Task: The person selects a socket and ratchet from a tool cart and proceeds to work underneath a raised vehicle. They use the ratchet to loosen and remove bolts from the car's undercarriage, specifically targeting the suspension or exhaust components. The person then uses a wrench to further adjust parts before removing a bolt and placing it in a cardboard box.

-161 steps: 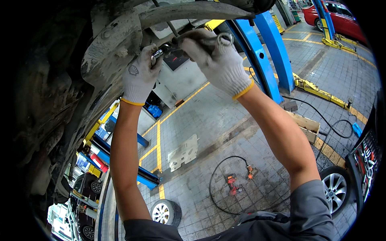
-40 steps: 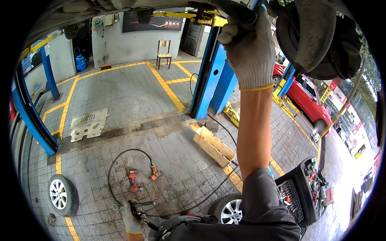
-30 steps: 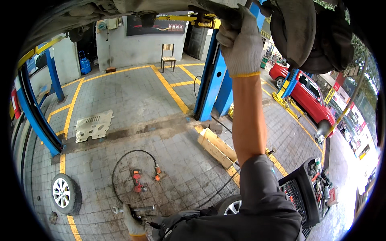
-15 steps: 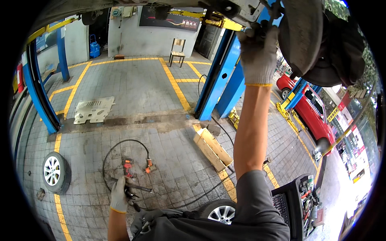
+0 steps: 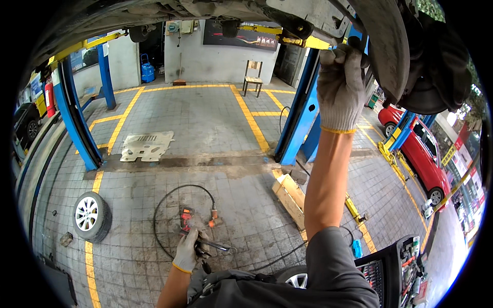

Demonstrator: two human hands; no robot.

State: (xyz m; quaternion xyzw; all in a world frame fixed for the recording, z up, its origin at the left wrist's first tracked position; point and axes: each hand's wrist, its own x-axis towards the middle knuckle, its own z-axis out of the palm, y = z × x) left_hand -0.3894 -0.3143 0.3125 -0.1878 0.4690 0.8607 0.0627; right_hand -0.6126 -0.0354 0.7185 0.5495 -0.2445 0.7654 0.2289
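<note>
In my left hand [image 5: 188,252], gloved and low in front of my body, is a dark wrench [image 5: 218,246] whose ring end points right; other dark pieces by the fingers are hard to make out. My right hand [image 5: 341,90], also gloved, is raised under the lifted car [image 5: 205,11]. Its fingers are curled at a dark suspension part beside the brake disc [image 5: 382,46]; what they grip is hidden. Beyond my left hand, a red cordless power tool [image 5: 186,214] and an orange-brown air tool [image 5: 214,218] with a black hose lie on the floor.
Blue lift posts [image 5: 302,105] stand ahead. A wheel [image 5: 92,216] lies at left, a metal undertray [image 5: 147,146] farther off. A wooden box [image 5: 290,197] sits right of centre; a tool case [image 5: 380,274] is at lower right. A red car [image 5: 418,146] stands far right.
The view has turned, so the surroundings sit farther right. My right hand stays up by the suspension, its fingers more plainly curled. My left hand still holds the wrench, whose ring end now shows.
</note>
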